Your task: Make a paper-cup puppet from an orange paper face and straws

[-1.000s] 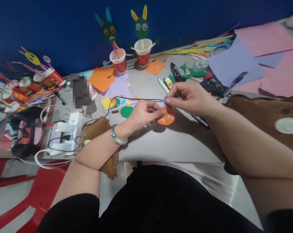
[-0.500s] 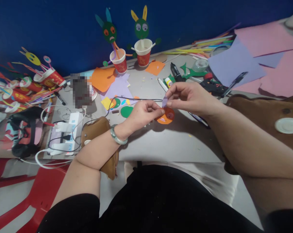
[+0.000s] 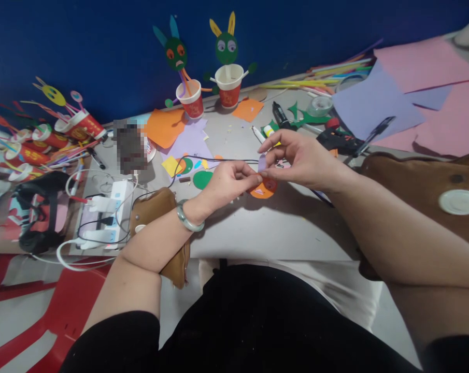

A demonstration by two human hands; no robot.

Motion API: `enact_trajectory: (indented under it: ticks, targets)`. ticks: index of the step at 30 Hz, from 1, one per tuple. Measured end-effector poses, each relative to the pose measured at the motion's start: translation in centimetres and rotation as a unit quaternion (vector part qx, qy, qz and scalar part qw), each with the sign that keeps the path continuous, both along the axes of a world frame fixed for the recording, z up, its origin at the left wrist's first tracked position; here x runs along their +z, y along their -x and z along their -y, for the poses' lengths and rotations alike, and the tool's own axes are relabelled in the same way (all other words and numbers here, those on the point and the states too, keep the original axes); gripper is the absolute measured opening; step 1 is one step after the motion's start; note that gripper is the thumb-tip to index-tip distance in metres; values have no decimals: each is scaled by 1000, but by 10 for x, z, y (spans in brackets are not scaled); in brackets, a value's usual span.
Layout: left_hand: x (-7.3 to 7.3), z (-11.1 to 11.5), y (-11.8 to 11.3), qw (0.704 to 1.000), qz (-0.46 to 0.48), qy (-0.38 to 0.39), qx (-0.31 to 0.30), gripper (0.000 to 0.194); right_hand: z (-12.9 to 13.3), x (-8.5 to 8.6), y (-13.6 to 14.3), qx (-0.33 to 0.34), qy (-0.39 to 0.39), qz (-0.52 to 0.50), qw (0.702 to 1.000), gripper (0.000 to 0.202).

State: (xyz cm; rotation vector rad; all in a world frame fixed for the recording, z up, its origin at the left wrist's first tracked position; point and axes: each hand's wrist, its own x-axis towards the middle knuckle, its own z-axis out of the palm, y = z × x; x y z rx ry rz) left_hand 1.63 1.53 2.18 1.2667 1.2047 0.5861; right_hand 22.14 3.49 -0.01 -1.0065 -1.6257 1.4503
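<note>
An orange paper disc (image 3: 262, 191) with a small drawn or glued face is pinched in my left hand (image 3: 229, 184), above the table. My right hand (image 3: 294, 159) has its thumb and fingers closed on a small purple paper strip (image 3: 261, 162) that stands up at the disc's top edge. The fingertips of both hands nearly meet there and hide where strip and disc come together. Left of my left hand a green paper disc (image 3: 202, 180) lies on the table.
Two paper cups with green paper heads, one red-and-white cup (image 3: 190, 99) and another cup (image 3: 229, 88), stand at the back. A glue gun (image 3: 335, 139) and black marker (image 3: 281, 115) lie to the right. A power strip (image 3: 119, 212) and brown pouch (image 3: 154, 207) are on the left.
My right hand has moved slightly left and down, bringing the purple strip against the top edge of the orange disc. My left hand has stayed almost still.
</note>
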Motion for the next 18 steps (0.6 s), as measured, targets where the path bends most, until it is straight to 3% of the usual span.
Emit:
enact_trajectory:
  ticks: [9,18]
  targets:
    - [-6,-4,2,1000,9,-14,8,29,1,6,2,-22,22,-1,1000,47]
    - [-14,-7,4,999,30,-31,-9,22,-5,2,0,-93,-64,89,990,37]
